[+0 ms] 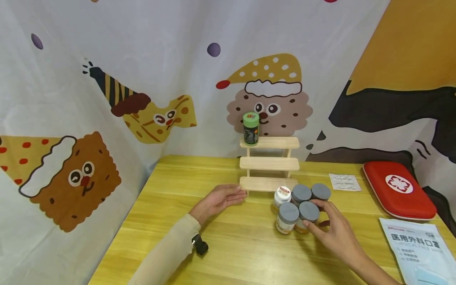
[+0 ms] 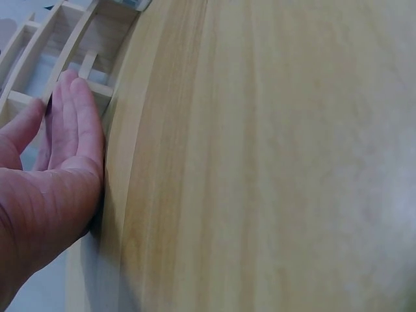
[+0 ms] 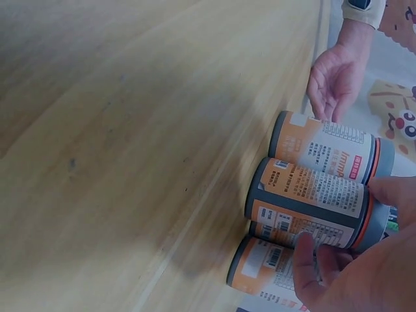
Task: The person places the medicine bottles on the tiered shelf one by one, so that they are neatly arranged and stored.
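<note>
A small three-tier wooden shelf [image 1: 269, 163] stands against the back wall. On its top tier is a green-capped bottle [image 1: 251, 130]. My left hand [image 1: 224, 200] has its fingers straight, with the tips at the left end of the lowest tier. The left wrist view shows that hand [image 2: 58, 156] beside the shelf's side. To the right, my right hand [image 1: 335, 229] holds a grey-lidded jar [image 1: 309, 212] between thumb and fingers. Around it cluster other grey-lidded jars [image 1: 287, 215] and a white-capped bottle [image 1: 283, 197]. Orange-and-white labels show on the jars [image 3: 312, 195] in the right wrist view.
A red first-aid case [image 1: 395, 198] lies at the right of the wooden table [image 1: 171, 186]. In front of it is a face-mask packet [image 1: 415, 247]. A blister pack [image 1: 344, 182] lies between the case and the shelf. A cartoon-printed cloth [image 1: 171, 47] hangs behind.
</note>
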`<move>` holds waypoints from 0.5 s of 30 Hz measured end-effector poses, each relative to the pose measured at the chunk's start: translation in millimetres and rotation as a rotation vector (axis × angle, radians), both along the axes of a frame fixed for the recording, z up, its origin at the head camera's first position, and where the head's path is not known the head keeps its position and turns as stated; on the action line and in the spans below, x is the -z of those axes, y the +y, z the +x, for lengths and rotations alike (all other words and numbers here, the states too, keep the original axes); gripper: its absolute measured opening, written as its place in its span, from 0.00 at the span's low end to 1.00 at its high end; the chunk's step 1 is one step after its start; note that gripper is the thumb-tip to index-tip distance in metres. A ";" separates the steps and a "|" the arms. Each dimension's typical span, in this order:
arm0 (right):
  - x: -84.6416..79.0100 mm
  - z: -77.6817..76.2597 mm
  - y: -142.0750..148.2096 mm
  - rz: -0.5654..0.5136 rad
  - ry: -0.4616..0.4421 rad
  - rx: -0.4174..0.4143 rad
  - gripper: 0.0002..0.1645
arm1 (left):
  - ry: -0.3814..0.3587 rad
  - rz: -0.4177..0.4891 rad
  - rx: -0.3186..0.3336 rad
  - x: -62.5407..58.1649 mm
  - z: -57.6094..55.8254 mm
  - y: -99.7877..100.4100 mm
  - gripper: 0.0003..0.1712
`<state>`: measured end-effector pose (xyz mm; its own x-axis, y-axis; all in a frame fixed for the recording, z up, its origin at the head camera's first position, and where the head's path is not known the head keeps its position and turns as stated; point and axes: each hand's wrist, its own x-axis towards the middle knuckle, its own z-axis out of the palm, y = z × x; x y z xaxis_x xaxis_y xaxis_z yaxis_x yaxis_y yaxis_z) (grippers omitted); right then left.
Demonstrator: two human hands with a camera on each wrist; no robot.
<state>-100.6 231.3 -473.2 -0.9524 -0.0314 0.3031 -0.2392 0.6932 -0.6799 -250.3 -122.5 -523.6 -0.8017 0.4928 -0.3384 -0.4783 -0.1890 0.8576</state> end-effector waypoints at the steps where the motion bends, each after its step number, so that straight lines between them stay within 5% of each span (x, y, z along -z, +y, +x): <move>1: 0.2 0.1 0.0 -0.006 0.002 -0.002 0.36 | -0.001 0.001 0.000 0.1 -0.2 0.1 0.26; 15: 0.2 0.7 -0.3 0.008 0.057 0.015 0.37 | -0.002 0.008 -0.002 0.6 -1.4 0.1 0.25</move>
<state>-100.0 231.0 -473.5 -0.9340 -0.0197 0.3567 -0.2669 0.7021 -0.6602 -251.7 -122.4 -524.2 -0.8019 0.4940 -0.3360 -0.4794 -0.1966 0.8553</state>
